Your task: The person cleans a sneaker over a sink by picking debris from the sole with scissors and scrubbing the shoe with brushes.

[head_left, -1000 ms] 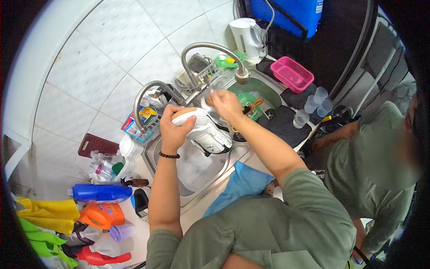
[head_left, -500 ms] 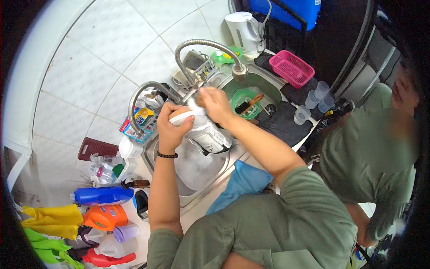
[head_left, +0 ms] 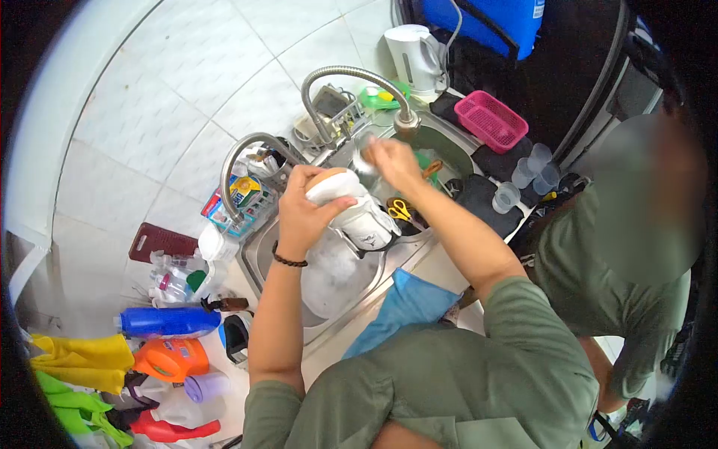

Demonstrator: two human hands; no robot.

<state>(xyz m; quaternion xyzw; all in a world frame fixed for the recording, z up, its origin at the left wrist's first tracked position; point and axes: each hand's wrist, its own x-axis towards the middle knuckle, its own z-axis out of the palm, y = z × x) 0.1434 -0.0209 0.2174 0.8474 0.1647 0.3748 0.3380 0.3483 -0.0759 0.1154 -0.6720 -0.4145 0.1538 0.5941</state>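
My left hand [head_left: 305,213] grips a white sneaker [head_left: 363,222] with a small dark logo, held tilted above the left sink basin [head_left: 329,280]. The fingers and thumb close around its sole end. My right hand [head_left: 395,162] is closed on a small brush [head_left: 364,155], blurred by motion and partly hidden by the fingers. It is just beyond the shoe and apart from it. Foamy water lies in the basin below. Yellow-handled scissors [head_left: 399,209] lie right of the shoe.
Two flexible faucets [head_left: 354,70] arch over the double sink. A pink basket [head_left: 491,120], clear cups [head_left: 506,197] and a white kettle [head_left: 413,60] stand around the right basin. Bottles [head_left: 170,321] crowd the left side. A blue cloth [head_left: 400,314] hangs at the front edge. Another person [head_left: 613,262] is at right.
My right hand has moved off the shoe, to the right and slightly up, with the brush. My left hand and the shoe shifted slightly right in view. The scissors have come into sight.
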